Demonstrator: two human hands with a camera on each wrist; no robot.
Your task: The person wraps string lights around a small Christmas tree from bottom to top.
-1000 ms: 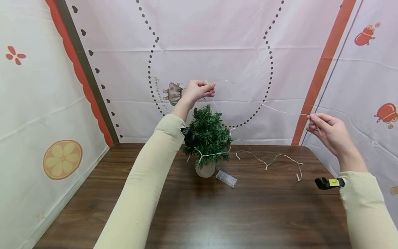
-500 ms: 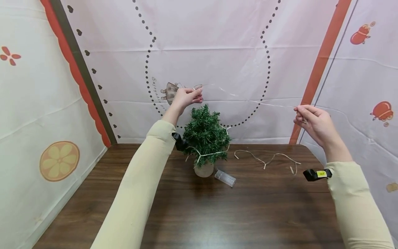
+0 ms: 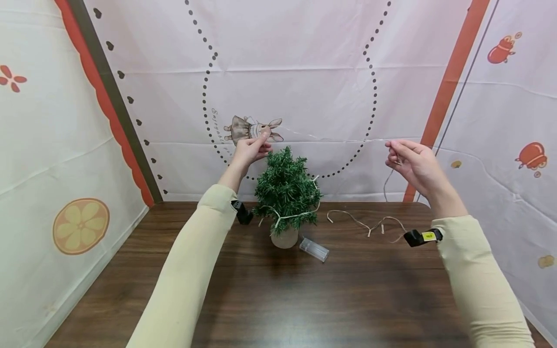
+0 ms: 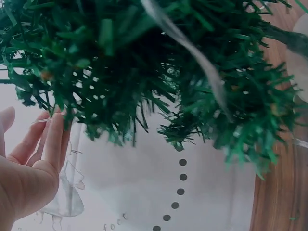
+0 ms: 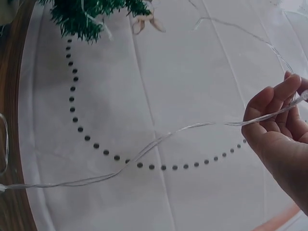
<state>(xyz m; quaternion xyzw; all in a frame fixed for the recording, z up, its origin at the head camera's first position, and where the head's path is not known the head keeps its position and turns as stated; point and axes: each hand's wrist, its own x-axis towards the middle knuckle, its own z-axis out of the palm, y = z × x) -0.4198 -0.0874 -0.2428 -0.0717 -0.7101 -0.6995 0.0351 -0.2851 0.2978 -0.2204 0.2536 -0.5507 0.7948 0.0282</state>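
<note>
A small artificial Christmas tree stands upright in a pale pot, with part of a string of fairy lights round its lower branches. Close to the treetop's left side, my left hand holds a stretch of the thin wire; the left wrist view shows its fingers by the branch tips. From there the wire crosses behind and above the tree to my right hand, raised on the right, which pinches it between thumb and fingertips. In the right wrist view, the trailing wire hangs from that hand.
A clear battery box lies on the brown wooden table, just right of the pot. Loose light string rests on the table's back right. Printed cloth hangs behind and at both sides.
My left hand has come down and left, beside the treetop. My right hand has moved left and slightly up, drawing the wire along, and the string's tail has shifted left.
</note>
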